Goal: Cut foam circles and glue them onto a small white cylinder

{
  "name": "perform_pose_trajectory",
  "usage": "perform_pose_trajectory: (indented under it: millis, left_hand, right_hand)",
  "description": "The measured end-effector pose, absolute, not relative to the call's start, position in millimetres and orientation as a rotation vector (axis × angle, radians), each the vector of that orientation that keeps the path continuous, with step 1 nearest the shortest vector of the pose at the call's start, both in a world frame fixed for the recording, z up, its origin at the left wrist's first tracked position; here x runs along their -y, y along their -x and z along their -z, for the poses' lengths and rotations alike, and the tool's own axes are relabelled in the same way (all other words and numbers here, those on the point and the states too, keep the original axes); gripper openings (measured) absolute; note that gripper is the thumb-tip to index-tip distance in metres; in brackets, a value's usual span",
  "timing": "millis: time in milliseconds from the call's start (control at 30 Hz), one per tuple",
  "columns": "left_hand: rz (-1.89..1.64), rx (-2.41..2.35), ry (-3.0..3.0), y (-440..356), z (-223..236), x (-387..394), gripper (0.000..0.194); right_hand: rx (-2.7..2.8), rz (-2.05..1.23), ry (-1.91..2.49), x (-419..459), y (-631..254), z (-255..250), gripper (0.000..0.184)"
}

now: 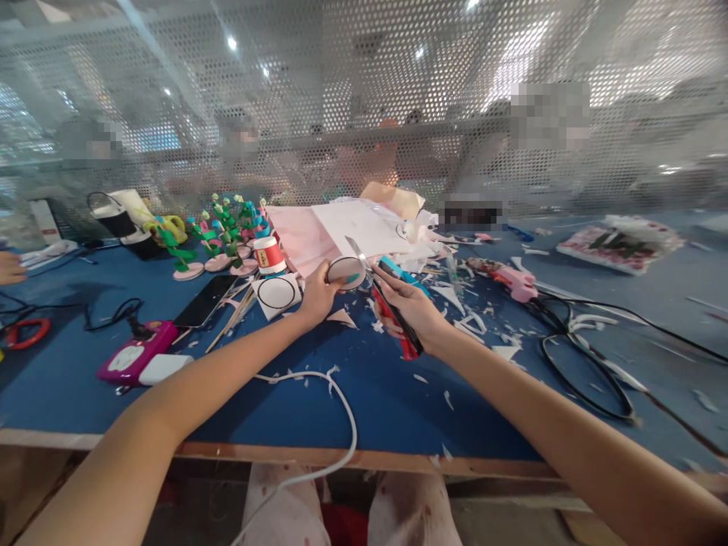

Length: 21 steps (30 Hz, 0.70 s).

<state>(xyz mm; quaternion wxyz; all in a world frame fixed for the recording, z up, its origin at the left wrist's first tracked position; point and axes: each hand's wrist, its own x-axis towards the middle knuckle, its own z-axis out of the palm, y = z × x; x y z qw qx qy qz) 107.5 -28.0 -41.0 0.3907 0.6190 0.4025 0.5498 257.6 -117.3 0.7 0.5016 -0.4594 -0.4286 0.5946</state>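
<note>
Between the fingers of my left hand is a round white disc with a dark outline along its edge. My right hand grips a pair of scissors with red and black handles. Their blades stand apart, close to the disc's right edge; whether they touch it I cannot tell. Left of my left hand lies a white square marked with a black circle. Behind it stands a red and white paper cup. A bright blue tool lies just beyond my right hand, partly hidden.
White paper scraps litter the blue table. Sheets of paper lie at the back, beside green craft plants. Left are a phone and purple power adapter. A pink glue gun lies right. Another person's hand shows far left.
</note>
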Motion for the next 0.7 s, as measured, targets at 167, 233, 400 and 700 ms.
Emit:
perform_pose_trajectory:
  millis: [167,233,400,700]
  left_hand:
    - [-1.330,-1.032,-1.738,-105.4,40.7,29.0,0.012]
    - [-1.315,-1.044,-1.805,-105.1,40.0,30.2,0.012]
    - [-1.363,-1.116,-1.783,-105.8,36.9,33.4,0.013]
    - [-1.382,-1.105,-1.824,-104.4,38.8,31.9,0.015]
  right_hand:
    - [1.078,-1.468,1.089,118.4,-257.0,-1.8,0.065]
    - [1.097,-1.443,1.086,118.2,-256.5,-0.5,0.064]
    - [1.078,-1.348,1.101,115.5,-257.3,4.1,0.062]
    - [1.066,-1.368,1.100,115.1,-257.9,3.6,0.060]
